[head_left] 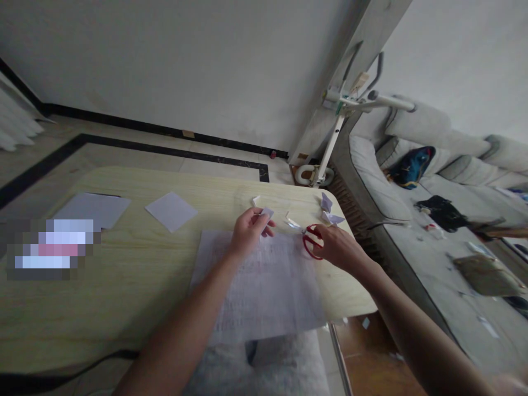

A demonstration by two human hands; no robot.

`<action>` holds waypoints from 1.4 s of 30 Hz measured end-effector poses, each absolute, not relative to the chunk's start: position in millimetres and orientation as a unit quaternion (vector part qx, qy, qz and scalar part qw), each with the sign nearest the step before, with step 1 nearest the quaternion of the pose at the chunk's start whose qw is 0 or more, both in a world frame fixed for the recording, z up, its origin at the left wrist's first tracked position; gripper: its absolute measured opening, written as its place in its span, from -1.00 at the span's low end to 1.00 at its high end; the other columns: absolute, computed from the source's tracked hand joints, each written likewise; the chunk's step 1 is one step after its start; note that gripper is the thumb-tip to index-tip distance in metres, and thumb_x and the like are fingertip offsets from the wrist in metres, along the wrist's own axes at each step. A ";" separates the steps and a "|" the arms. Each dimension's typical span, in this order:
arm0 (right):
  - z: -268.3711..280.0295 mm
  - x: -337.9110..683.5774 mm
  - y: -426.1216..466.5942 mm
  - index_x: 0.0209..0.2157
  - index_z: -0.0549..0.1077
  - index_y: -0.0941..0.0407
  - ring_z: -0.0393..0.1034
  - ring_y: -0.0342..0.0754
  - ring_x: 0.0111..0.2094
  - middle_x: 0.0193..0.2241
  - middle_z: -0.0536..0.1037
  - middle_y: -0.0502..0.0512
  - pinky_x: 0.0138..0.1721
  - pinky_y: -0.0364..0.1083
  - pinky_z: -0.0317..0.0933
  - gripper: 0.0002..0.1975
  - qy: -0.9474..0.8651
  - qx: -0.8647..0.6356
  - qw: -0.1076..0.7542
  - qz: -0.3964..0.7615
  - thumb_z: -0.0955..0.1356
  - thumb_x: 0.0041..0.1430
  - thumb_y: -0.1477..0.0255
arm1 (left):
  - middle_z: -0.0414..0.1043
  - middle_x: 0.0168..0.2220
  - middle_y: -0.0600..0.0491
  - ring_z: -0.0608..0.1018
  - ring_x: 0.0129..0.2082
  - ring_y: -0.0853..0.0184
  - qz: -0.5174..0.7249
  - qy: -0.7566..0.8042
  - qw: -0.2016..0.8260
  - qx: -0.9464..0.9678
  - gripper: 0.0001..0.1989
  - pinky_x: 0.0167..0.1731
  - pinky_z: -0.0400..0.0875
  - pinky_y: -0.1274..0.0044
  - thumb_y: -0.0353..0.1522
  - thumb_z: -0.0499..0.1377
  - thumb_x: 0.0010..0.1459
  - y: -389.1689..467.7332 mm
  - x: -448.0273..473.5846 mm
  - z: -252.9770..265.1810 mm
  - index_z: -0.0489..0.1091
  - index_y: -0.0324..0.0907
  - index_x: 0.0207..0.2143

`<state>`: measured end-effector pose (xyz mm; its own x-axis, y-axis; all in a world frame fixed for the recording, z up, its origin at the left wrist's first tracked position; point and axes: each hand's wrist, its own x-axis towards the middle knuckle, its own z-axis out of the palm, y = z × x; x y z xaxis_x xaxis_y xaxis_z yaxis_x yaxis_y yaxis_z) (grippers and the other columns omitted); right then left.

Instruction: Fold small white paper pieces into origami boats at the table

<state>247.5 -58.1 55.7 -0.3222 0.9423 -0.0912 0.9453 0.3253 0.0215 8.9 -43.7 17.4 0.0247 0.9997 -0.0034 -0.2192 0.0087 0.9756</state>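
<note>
In my left hand (250,230) is a small folded piece of white paper (267,213), pinched between thumb and fingers. My right hand (336,245) grips red-handled scissors (310,242) by the loops, and their blades point left toward the folded paper without touching it. Beneath both hands lies a large printed sheet (264,291), reaching over the table's near edge. Two small paper scraps (256,201) rest just beyond my hands. Folded paper pieces (328,209) stand at the far right corner of the table.
On the light wooden table (136,258), a square white sheet (171,211) lies left of my hands. Farther left are more white paper (93,209) and a pixelated object (58,247). A grey sofa (412,231) and a white exercise machine (330,146) stand to the right.
</note>
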 end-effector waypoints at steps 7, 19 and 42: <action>70.1 246.0 -69.8 -0.16 0.46 0.14 0.40 -0.02 -0.44 -0.43 0.54 0.10 -0.40 -0.08 0.16 -0.71 0.781 0.615 -0.063 -0.081 0.38 0.05 0.35 | 0.52 -0.53 0.04 0.50 -0.62 0.42 0.543 0.436 0.545 0.467 -0.80 -0.57 0.32 0.58 -0.24 0.15 0.13 -42.5 10.0 13.0 0.37 -0.23 -0.38; 53.4 212.4 -76.1 -0.24 0.41 0.15 0.31 -0.08 -0.41 -0.42 0.46 0.05 -0.42 -0.11 0.19 -0.67 0.680 0.584 -0.182 -0.405 0.37 0.11 0.18 | 0.49 -0.56 0.07 0.41 -0.68 0.51 0.482 0.432 0.563 0.515 -0.77 -0.63 0.30 0.65 -0.27 0.17 0.17 -46.5 8.7 16.2 0.47 -0.24 -0.42; 51.1 199.7 -77.8 -0.34 0.34 0.15 0.24 -0.11 -0.40 -0.43 0.38 0.01 -0.38 -0.10 0.13 -0.70 0.693 0.560 -0.136 -0.434 0.34 0.15 0.18 | 0.48 -0.58 0.07 0.40 -0.68 0.50 0.452 0.431 0.573 0.531 -0.80 -0.62 0.32 0.64 -0.34 0.17 0.13 -48.3 10.7 20.4 0.47 -0.25 -0.50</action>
